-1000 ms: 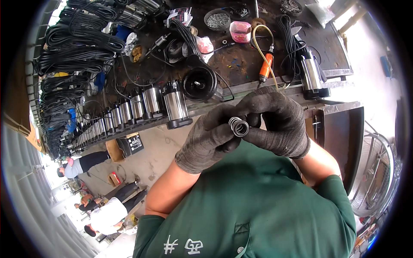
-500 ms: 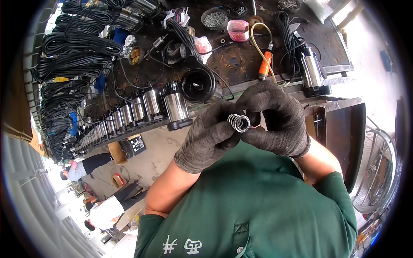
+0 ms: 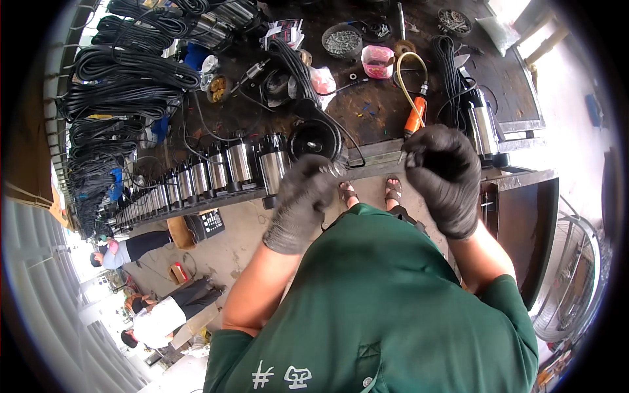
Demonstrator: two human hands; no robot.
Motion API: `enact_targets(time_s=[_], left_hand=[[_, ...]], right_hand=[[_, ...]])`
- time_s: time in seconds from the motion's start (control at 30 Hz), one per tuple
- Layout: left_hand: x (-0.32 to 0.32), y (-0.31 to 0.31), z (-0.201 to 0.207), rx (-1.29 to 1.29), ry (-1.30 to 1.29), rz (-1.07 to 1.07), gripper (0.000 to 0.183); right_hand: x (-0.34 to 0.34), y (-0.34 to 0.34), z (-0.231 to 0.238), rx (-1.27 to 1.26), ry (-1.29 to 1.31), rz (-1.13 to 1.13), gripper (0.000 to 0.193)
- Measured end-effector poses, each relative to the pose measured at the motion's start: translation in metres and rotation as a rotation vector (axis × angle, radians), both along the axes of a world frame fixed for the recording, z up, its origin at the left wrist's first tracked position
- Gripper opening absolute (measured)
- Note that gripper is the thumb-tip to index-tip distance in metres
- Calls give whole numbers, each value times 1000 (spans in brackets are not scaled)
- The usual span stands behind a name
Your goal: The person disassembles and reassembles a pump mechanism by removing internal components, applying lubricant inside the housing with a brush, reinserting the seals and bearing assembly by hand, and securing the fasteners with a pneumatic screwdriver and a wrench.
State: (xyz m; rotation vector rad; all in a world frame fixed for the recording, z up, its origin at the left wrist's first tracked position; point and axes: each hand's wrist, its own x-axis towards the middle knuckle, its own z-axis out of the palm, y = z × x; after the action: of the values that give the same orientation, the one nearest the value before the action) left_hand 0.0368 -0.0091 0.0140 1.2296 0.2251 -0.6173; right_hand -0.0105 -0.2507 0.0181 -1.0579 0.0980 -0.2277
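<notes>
My left hand, in a dark knit glove, is closed with a small shiny metal spring at its fingertips. The fingers hide much of the spring. A short way to the right, my gloved right hand is curled in a pinch. A thin bright sliver of metal shows at its fingertips, too small to name. Beyond my left hand stands a pump body with a round black open end. An orange air tool on a yellowish hose lies just past my right hand.
Silver-and-black pump cylinders line the bench's front edge at left, below coiled black cables. A bowl of screws and a pink box sit farther back. A fan stands at right; two people are at lower left.
My hands were together at the spring and have moved apart, left hand to the left, right hand to the right. The spring stays with my left hand. The view has shifted slightly.
</notes>
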Motion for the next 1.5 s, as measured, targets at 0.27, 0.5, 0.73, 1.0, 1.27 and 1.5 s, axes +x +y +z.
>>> enact_targets(time_s=[0.27,0.5,0.73,1.0,1.27,1.5], left_hand=[[62,43,-25,1182,-792,-238,23],[73,28,-31,1335,-919,-493,23],[88,25,-40,1416,-804,-768,32],[85,41,-43,1177,-805,-448,19],[53,69,-35,764,-476,-27,20],[24,124,-28,866,-451,-46,16]], right_hand=[[-20,-110,-134,-1493,381,631,20],[-59,-141,-186,-1413,535,475,40],[-29,-121,-178,-1403,436,423,27],[131,-40,-162,-1254,76,304,18],[353,52,-272,-1773,298,493,26],[382,68,-296,-1771,578,290,27]])
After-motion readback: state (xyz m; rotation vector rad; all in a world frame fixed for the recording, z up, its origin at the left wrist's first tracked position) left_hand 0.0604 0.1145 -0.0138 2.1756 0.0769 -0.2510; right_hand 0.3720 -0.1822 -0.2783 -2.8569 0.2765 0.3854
